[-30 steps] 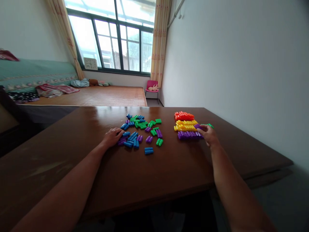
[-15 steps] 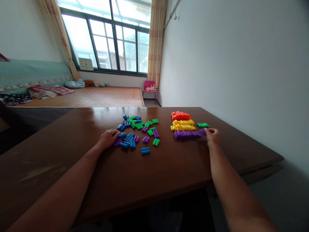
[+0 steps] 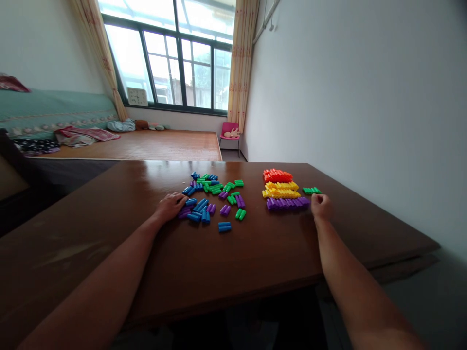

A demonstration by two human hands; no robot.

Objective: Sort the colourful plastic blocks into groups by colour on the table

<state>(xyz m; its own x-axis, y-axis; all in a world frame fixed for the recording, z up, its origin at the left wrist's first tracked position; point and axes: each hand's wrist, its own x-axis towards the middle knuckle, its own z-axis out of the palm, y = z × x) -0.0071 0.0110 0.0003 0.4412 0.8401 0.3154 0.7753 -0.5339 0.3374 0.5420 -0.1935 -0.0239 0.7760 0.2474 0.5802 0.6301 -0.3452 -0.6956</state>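
My left hand (image 3: 171, 206) lies on the table, fingers stretched out and open, touching the left edge of a loose pile of blue, purple and green plastic tube-shaped blocks. A blue block (image 3: 190, 202) is right at its fingertips. On the right, my right hand (image 3: 321, 207) is closed at the right end of a purple row of joined blocks (image 3: 287, 204). Its curled fingers hide whatever may be between them. Behind that row lie yellow rows (image 3: 280, 189) and an orange-red stack (image 3: 278, 175). A short green row (image 3: 311, 190) sits just beyond my right hand.
The brown table (image 3: 262, 257) has its near edge in front of me and a wall (image 3: 346, 97) along its right. A single blue block pair (image 3: 224, 227) lies nearest me. Beyond are a bed (image 3: 175, 143) and a pink chair (image 3: 229, 129).
The purple block that my right hand pinched apart from the purple row now appears to meet its right end. My left hand stays by the pile. The view has shifted slightly.
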